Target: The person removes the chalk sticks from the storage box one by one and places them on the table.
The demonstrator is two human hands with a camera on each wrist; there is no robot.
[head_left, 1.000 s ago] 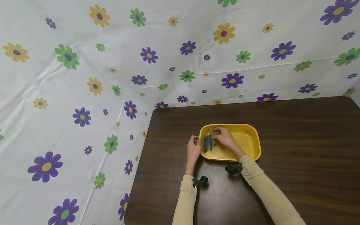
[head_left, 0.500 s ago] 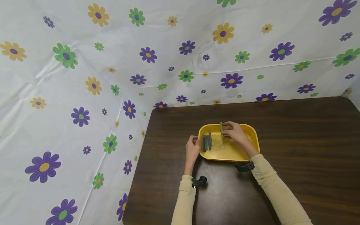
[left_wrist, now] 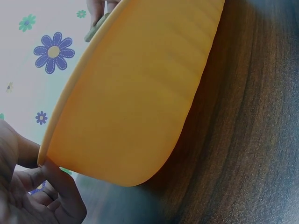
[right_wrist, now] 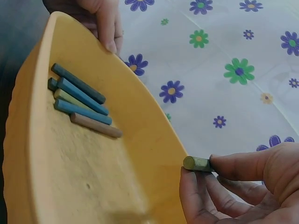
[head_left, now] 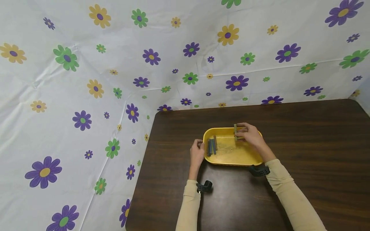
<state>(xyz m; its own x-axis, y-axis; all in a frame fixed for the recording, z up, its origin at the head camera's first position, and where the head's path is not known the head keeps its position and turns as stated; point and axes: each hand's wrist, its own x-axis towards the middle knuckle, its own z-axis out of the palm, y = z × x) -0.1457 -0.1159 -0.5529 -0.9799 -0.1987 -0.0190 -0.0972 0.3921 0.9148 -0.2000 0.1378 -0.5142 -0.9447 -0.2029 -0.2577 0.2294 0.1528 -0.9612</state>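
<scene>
My left hand (head_left: 197,153) pinches the left-end rim of a yellow plastic tray (head_left: 231,157) between thumb and fingers, as the left wrist view also shows. Above the tray's far side, my right hand (head_left: 252,136) holds a green chalk stick (right_wrist: 198,164) between thumb and fingertips. In the head view this stick stands roughly upright near the far rim. Several more chalk sticks lie side by side at the tray's left end: a dark one (right_wrist: 77,83), blue ones (right_wrist: 83,96), a yellow-green one (right_wrist: 74,101) and a brown one (right_wrist: 96,125).
The tray stands on a dark wood-grain table (head_left: 312,144). A white cloth with printed flowers (head_left: 162,48) hangs behind the table and along its left side. Dusty marks show on the tray floor. Each wrist wears a black band (head_left: 204,186).
My right hand has lifted the green chalk stick from beside the others and carried it rightward to the tray's far rim. The brown stick is now uncovered. My left hand keeps its place.
</scene>
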